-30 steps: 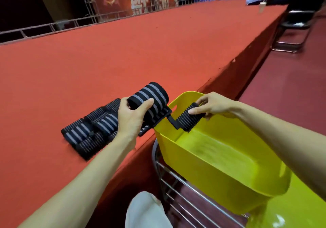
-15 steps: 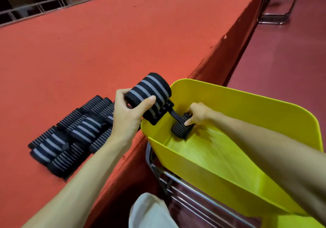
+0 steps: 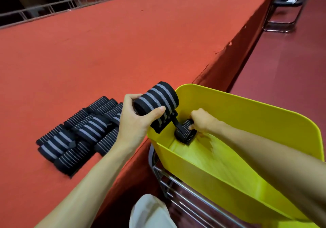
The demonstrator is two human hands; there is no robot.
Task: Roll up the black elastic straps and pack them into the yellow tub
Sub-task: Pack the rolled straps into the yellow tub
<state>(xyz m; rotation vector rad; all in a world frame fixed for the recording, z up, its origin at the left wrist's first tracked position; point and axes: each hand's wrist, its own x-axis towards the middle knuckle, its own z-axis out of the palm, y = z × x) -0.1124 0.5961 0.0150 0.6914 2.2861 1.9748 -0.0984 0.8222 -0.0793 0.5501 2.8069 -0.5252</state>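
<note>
- A large rolled strap (image 3: 156,102), black with grey stripes, is gripped by the left hand (image 3: 135,122), thumb across the front and fingers curled round the back. It is held above the rim at the left corner of the yellow tub (image 3: 247,114).
- A small rolled strap (image 3: 185,134) is pinched by the right hand (image 3: 202,120), fingers curled on its upper end. It is placed inside the tub, low against the left wall. Contact with the tub floor cannot be told.
- A narrow black band (image 3: 177,124) is seen running between the two rolls.
- A pile of rolled straps (image 3: 79,132) is laid on the red table (image 3: 123,42), just beside the left wrist and near the table edge.
- The tub is carried on a wire rack (image 3: 176,189), close beside the table edge.
- Pale fabric (image 3: 150,212) is seen at the bottom edge.
- A black chair (image 3: 285,3) is seen far right on the dark red floor (image 3: 282,86).
- A metal railing (image 3: 53,10) is seen behind the table.
</note>
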